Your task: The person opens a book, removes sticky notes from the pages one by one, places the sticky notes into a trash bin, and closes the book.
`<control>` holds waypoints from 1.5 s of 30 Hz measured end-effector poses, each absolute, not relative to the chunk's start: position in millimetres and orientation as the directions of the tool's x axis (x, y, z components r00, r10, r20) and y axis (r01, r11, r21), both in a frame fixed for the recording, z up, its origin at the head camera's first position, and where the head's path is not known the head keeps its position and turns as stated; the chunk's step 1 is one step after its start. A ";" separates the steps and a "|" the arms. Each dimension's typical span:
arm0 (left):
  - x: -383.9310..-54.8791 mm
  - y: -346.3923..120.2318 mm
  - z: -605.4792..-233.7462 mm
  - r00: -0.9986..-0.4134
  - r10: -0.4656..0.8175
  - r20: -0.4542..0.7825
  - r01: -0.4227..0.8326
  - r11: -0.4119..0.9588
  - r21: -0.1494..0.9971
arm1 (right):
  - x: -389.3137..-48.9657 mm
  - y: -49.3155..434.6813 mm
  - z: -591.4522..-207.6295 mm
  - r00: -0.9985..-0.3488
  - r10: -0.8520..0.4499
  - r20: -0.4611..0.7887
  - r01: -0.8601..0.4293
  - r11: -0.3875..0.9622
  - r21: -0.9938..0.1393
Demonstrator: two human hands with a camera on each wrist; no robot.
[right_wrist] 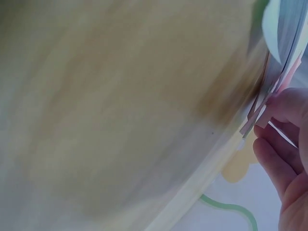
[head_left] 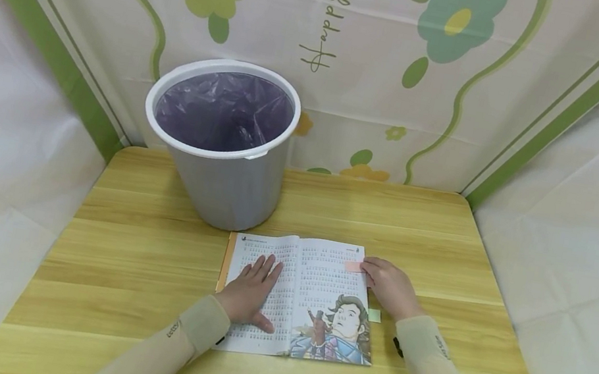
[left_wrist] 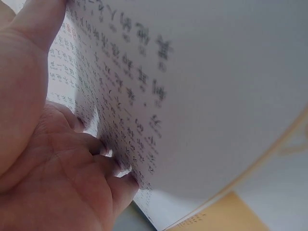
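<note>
An open book (head_left: 320, 274) with printed text and a drawn figure lies on the wooden table. Across its left page my left hand (head_left: 249, 292) rests with fingers spread; the left wrist view shows the palm (left_wrist: 57, 178) beside the page. At the right page's outer edge, my right hand (head_left: 391, 288) pinches a pink sticky tab (head_left: 353, 267). Thumb and fingers (right_wrist: 284, 108) meet on the tab (right_wrist: 262, 117) in the right wrist view. Below that hand, a green sticky tab (head_left: 374, 315) sticks out from the book's edge.
A grey trash bin (head_left: 226, 191) with a white rim and a dark liner stands behind the book, left of centre. The wooden table (head_left: 139, 279) meets a flower-patterned cloth (head_left: 347, 88) at the back. White cloth walls rise on both sides.
</note>
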State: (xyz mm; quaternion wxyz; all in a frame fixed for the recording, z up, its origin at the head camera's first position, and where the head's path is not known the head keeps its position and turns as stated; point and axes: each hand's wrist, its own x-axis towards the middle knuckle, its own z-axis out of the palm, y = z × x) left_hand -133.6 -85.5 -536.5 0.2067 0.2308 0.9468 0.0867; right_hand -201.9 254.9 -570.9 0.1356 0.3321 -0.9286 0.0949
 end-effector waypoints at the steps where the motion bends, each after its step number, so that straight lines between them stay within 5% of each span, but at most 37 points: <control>1: -133.7 -85.4 -536.4 -0.808 0.472 -0.352 0.400 0.879 0.259 | -201.9 254.8 -570.9 -0.744 -0.588 0.317 -0.641 0.763 -0.089; 45: -133.5 -84.8 -537.0 -0.807 0.482 -0.340 0.415 0.874 0.254 | -202.2 257.6 -565.6 -0.825 -0.472 0.311 -0.550 0.797 -0.250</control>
